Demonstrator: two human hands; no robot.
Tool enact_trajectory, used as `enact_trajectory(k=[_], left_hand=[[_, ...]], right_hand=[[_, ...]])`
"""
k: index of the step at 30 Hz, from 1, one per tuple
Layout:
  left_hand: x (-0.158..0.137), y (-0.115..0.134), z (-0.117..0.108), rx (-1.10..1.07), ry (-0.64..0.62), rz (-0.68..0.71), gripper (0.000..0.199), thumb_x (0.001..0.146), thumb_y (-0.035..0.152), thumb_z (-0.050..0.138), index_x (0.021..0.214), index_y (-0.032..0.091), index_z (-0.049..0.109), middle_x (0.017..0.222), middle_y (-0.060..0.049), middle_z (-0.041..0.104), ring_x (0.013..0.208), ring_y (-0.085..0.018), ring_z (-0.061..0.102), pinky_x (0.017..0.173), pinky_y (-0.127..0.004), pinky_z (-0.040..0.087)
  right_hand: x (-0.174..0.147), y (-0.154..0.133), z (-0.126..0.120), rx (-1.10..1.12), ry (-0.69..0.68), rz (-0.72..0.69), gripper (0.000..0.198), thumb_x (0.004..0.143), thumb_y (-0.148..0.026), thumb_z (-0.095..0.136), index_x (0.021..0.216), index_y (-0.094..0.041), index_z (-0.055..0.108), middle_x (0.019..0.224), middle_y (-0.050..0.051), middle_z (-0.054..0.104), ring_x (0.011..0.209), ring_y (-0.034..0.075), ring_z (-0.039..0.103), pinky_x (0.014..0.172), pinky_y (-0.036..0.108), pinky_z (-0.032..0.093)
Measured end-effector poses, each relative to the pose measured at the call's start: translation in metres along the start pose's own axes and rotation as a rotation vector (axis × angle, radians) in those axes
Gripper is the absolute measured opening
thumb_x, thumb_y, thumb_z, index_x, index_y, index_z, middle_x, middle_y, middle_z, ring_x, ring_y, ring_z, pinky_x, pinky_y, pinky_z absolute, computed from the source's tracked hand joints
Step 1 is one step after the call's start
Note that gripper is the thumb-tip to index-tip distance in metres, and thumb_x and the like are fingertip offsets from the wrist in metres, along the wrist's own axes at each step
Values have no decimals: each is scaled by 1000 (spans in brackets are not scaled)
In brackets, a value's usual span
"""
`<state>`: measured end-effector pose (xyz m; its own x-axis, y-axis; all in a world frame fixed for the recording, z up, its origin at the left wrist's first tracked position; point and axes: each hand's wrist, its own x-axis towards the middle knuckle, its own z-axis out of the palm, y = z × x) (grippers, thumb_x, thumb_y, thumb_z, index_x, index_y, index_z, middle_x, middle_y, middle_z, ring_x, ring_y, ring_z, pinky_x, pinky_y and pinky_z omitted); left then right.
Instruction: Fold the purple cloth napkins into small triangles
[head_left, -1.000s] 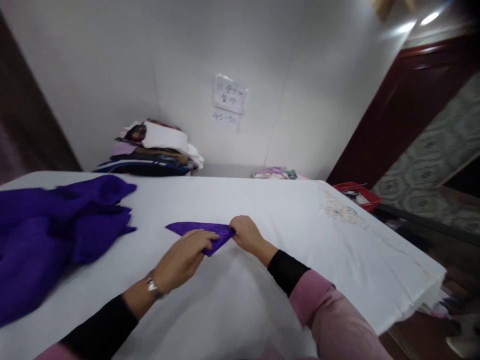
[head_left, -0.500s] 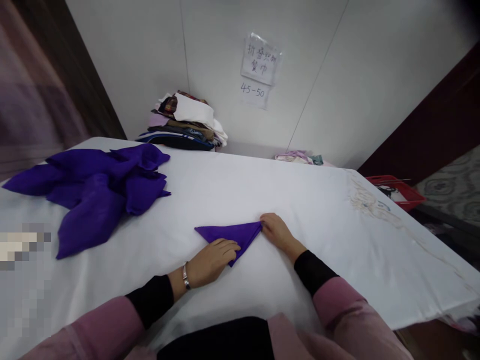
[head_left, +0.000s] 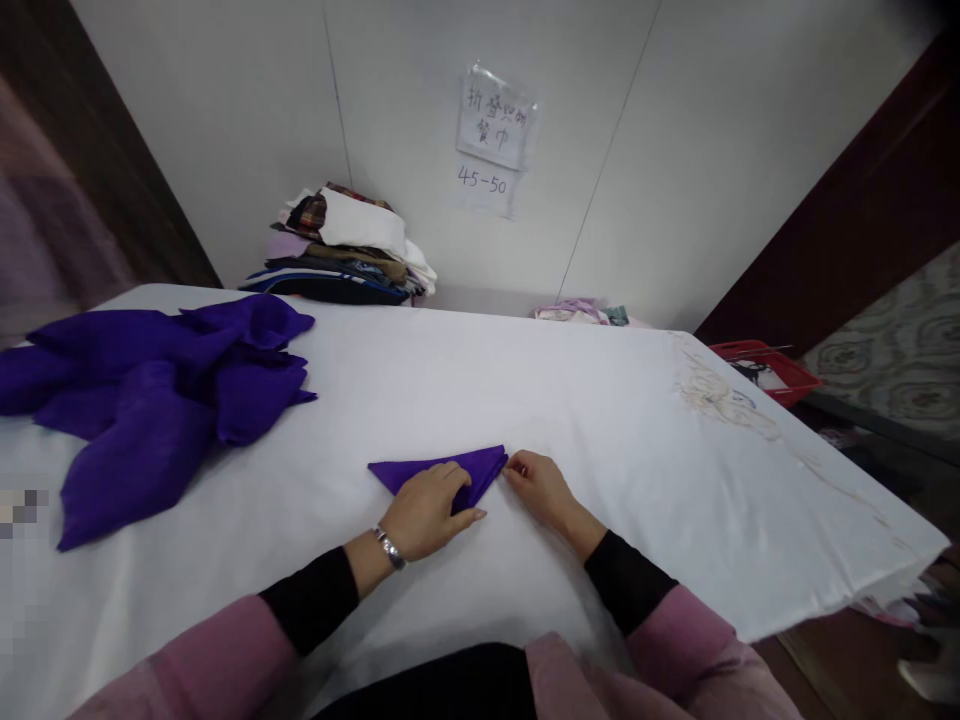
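Note:
A purple cloth napkin [head_left: 401,475], folded into a layered triangle, lies on the white-covered table with its long edge away from me. My left hand [head_left: 427,512] rests on its middle and near part, hiding some of it. The fingers lie on the cloth and the thumb sticks out apart, touching the near side. At the right corner, my right hand [head_left: 541,488] pinches the layered tip between thumb and fingertips. To the left sits a loose heap of purple napkins [head_left: 150,400], crumpled and unfolded.
A white tablecloth [head_left: 600,390] with a stitched pattern at right covers the table. Against the wall are a stack of folded clothes [head_left: 352,245] and a small lilac cloth pile [head_left: 574,312]. A red basket [head_left: 780,375] stands beyond the right edge. A handwritten sign [head_left: 495,130] hangs above.
My left thumb has spread away from the fingers, toward me. My right hand has shifted slightly down along the right corner, still pinching. The view has turned a little to the right.

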<state>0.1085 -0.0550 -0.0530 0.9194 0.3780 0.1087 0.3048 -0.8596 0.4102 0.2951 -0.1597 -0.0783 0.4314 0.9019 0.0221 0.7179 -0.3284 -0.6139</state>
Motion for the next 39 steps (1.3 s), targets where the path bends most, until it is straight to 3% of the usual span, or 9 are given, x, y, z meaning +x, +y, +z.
enact_trajectory(k=[6,13,17,20,25,33,39], left_hand=[[15,6,14,138,-1,-111,7,78,25,51,77,19,53,83,-4,58,76,-19,55,63,-30,40],[10,4,16,155,6,-33,8,79,21,46,75,19,52,81,-3,58,74,-18,54,62,-31,38],[10,5,16,165,-1,-35,6,78,22,48,74,19,51,81,-3,57,75,-18,53,63,-31,38],[9,4,18,160,16,-19,6,78,24,49,76,19,51,81,-3,56,75,-19,52,63,-32,37],[7,3,20,140,57,9,18,83,35,47,76,19,51,80,-3,54,73,-19,51,64,-32,36],[8,0,22,141,76,29,29,92,33,32,76,19,53,80,-3,55,75,-18,51,67,-32,36],[7,0,23,151,74,46,28,91,32,34,76,19,54,80,-3,55,75,-18,51,66,-32,36]], right_hand=[[2,-5,1,-113,-20,-21,12,82,-26,51,78,-21,61,75,-1,64,67,13,55,59,23,34],[4,-5,2,-124,-23,-24,10,80,-24,51,79,-22,61,76,-1,65,67,13,55,59,22,34],[4,1,3,-46,-12,4,12,79,-25,51,78,-21,62,75,-1,64,67,13,55,59,23,36],[6,5,2,149,15,100,16,81,-28,47,78,-19,60,71,-1,62,62,12,54,56,22,39],[13,4,0,484,-108,287,30,82,-43,48,67,-18,52,56,-3,54,37,6,42,36,19,31],[29,-4,-7,528,-279,332,39,80,-49,53,59,-16,53,42,-5,48,31,6,39,31,19,28],[35,-8,-12,493,-325,394,31,81,-36,55,57,-16,52,41,-5,47,30,5,38,29,19,23]])
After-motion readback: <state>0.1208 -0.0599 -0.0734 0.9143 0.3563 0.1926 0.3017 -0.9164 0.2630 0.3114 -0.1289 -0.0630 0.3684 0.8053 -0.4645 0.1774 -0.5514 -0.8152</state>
